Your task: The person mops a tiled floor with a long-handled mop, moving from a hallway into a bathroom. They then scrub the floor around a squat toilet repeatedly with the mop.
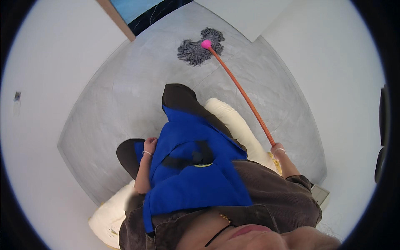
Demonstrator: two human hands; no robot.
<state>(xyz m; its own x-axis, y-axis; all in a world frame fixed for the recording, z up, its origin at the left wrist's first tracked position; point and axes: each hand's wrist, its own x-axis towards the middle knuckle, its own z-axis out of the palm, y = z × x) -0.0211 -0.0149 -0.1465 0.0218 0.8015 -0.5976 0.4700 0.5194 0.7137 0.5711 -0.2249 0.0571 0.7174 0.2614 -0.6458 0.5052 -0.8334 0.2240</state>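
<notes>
A mop with an orange handle [246,96], a pink joint [206,44] and a shaggy grey head [194,53] lies out in front of me. Its head rests on the grey floor near the far corner. My right hand [278,148] is wrapped round the near end of the handle. On the other side, my left hand [150,144] is curled closed beside my thigh, at the edge of my blue apron [196,179]; I make out nothing in it.
Pale cream cushions [233,118] lie under and beside my legs. White walls [316,54] border the grey floor [112,104] on both sides. A wooden door frame [118,21] stands far left. A small grey box-like thing [320,195] sits near my right elbow.
</notes>
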